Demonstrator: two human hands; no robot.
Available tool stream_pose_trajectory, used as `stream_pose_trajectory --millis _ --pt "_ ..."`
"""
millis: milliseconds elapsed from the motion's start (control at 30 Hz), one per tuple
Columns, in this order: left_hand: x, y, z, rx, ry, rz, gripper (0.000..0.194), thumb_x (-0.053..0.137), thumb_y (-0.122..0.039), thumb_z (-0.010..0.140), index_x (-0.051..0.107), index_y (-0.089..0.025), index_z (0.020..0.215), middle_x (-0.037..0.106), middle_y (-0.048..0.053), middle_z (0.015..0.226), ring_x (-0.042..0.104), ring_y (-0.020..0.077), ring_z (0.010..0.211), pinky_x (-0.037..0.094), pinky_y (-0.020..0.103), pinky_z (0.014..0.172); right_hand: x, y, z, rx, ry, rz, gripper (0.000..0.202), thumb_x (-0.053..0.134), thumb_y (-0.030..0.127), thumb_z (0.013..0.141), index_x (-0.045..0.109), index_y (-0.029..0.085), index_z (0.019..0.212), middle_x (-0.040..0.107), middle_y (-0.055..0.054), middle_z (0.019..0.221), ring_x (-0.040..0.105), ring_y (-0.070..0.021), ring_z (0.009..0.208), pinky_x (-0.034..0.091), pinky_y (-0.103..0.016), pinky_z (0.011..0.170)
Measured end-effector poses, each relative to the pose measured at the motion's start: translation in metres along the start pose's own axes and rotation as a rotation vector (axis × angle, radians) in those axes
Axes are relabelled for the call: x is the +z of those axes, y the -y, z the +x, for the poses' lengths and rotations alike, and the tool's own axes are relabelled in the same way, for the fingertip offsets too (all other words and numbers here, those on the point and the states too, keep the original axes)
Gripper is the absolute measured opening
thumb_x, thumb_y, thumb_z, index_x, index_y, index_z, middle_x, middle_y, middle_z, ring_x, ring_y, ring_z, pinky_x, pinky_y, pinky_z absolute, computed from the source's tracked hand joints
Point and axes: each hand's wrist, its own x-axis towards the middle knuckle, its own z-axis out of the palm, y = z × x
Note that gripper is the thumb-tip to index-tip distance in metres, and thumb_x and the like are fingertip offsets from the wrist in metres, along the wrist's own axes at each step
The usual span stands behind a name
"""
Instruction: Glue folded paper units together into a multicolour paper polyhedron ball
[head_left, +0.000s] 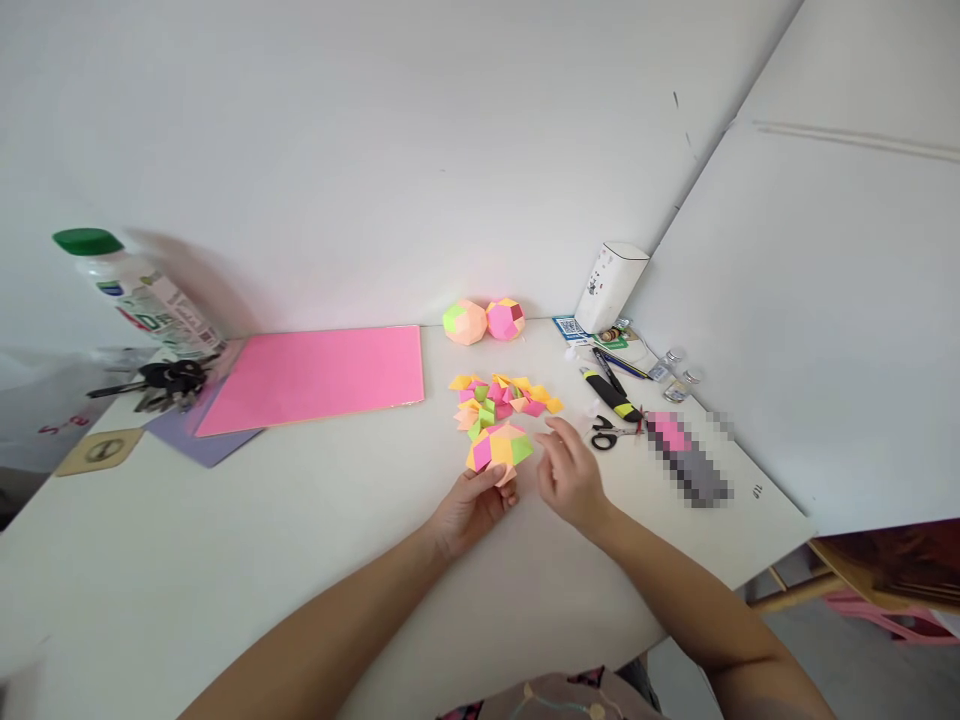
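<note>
My left hand (471, 510) holds a partly rounded folded-paper piece (501, 450) in yellow, pink, green and peach, its thumb on the near side. Just right of it, my right hand (571, 475) is raised with curled fingers, apart from the paper piece; whether its fingertips hold anything is too small to tell. Behind the held piece lies a loose pile of small folded paper units (517, 393) in yellow, pink, green and orange. Two paper balls, one peach and green (465, 322), one mostly pink (505, 319), sit side by side against the wall.
A pink sheet (322, 380) lies left, beside a green-capped bottle (150, 300) and dark keys (172, 376). On the right are scissors (606, 433), a yellow-black cutter (609, 393), pens, two small glass jars (681, 385) and a white container (611, 287) near the wall.
</note>
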Motion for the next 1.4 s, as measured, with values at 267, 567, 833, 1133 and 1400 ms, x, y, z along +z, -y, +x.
stream_pose_trajectory --millis 267,567,833,1133,1400 --pt "0.000 -0.001 0.000 0.013 0.006 0.001 0.025 0.071 -0.027 0.075 0.053 -0.014 0.062 0.040 -0.002 0.065 0.040 0.0086 0.061 0.041 0.024 0.059 0.044 -0.015 0.063 0.719 0.558 -0.316 0.050 0.033 -0.004 0.081 0.038 -0.004 0.131 0.035 -0.036 0.136 0.061 -0.0332 0.106 0.050 -0.038 0.076" --pt "0.002 -0.001 0.000 0.018 -0.016 -0.046 0.021 0.073 -0.027 0.074 0.055 -0.015 0.070 0.041 -0.003 0.066 0.042 0.0085 0.061 0.042 0.024 0.059 0.025 -0.016 0.057 0.625 0.465 -0.212 0.029 0.040 -0.001 0.082 0.063 0.013 0.093 0.065 -0.015 0.095 0.065 -0.0218 0.080 0.048 -0.031 0.069" --pt "0.001 -0.001 0.001 0.021 -0.022 -0.084 0.017 0.070 -0.025 0.077 0.058 -0.014 0.070 0.046 -0.002 0.068 0.046 0.0084 0.062 0.043 0.024 0.059 -0.025 -0.014 0.019 0.523 0.177 0.528 0.010 0.061 0.027 0.079 0.065 0.018 0.079 0.067 -0.004 0.080 0.061 -0.0149 0.064 0.051 -0.028 0.056" --pt "-0.002 -0.002 -0.001 0.006 -0.050 -0.108 0.011 0.065 -0.022 0.081 0.064 -0.012 0.077 0.054 0.001 0.075 0.055 0.0109 0.076 0.052 0.026 0.072 0.002 0.007 -0.007 0.716 0.280 0.936 0.017 0.068 0.028 0.072 0.064 0.018 0.086 0.066 -0.004 0.082 0.061 -0.0144 0.072 0.052 -0.029 0.065" --pt "-0.006 -0.001 -0.002 -0.030 -0.099 -0.073 0.017 0.066 -0.022 0.080 0.062 -0.012 0.068 0.053 0.001 0.074 0.055 0.0118 0.080 0.053 0.029 0.081 0.012 0.006 -0.019 0.783 0.426 1.016 0.026 0.067 0.025 0.073 0.055 0.019 0.095 0.063 0.000 0.082 0.056 -0.0107 0.066 0.046 -0.026 0.063"
